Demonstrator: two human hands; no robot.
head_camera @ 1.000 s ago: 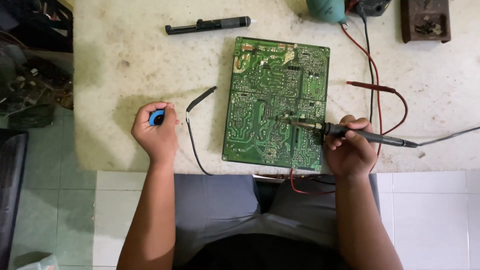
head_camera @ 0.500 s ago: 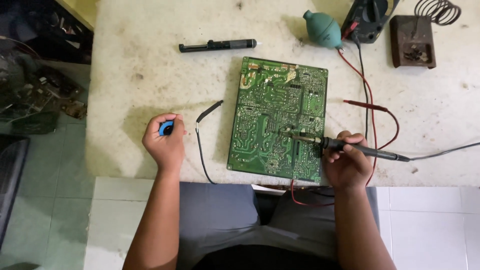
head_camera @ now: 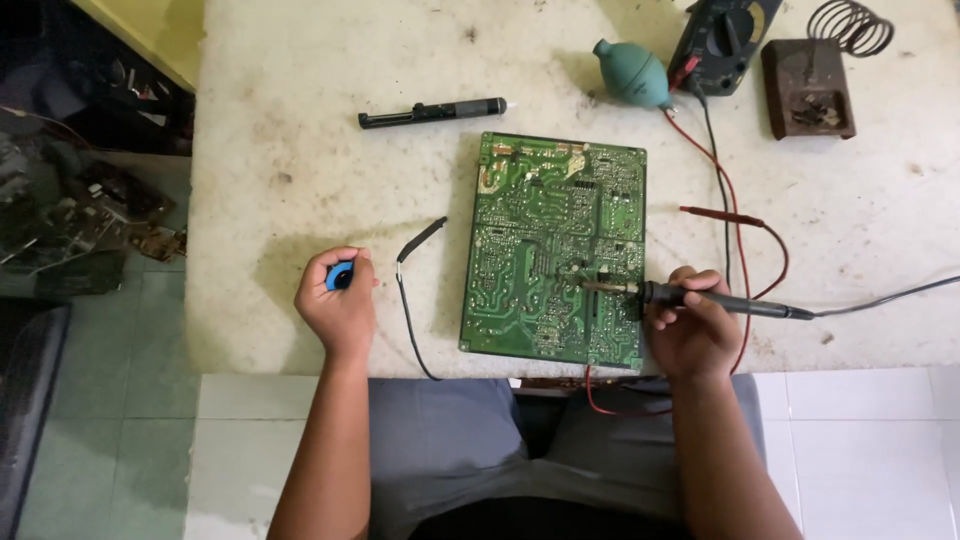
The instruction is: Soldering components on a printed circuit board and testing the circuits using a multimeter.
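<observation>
Worn, pale stone-like worktop (head_camera: 300, 130), seen from above; the person sits at its near edge, lap in grey fabric below.

Right hand (head_camera: 692, 325): fingers clenched around the dark handle of a slim black soldering iron (head_camera: 715, 300), pen-fashion. Its metal tip reaches left onto the green rectangular circuit board (head_camera: 555, 250) and appears to touch the solder side in the lower right part of the board. A grey cord runs off from the iron's rear toward the right edge of the table.

Left hand (head_camera: 338, 305): rests on the tabletop well left of the board, curled around a small round blue object (head_camera: 340, 276), only partly visible between thumb and fingers. What it is cannot be told.

The board lies flat in the middle of the table, long side running away from the person, near edge at the table's front edge.

Between left hand and board: a black test probe (head_camera: 420, 240) with its lead trailing off the front edge. A red test probe (head_camera: 720, 215) lies right of the board. Farther back: a black pen-shaped desoldering pump (head_camera: 432, 113), a teal rubber blower bulb (head_camera: 632, 73), a dark multimeter (head_camera: 725, 40), and a brown iron stand with coiled spring (head_camera: 808, 85).
</observation>
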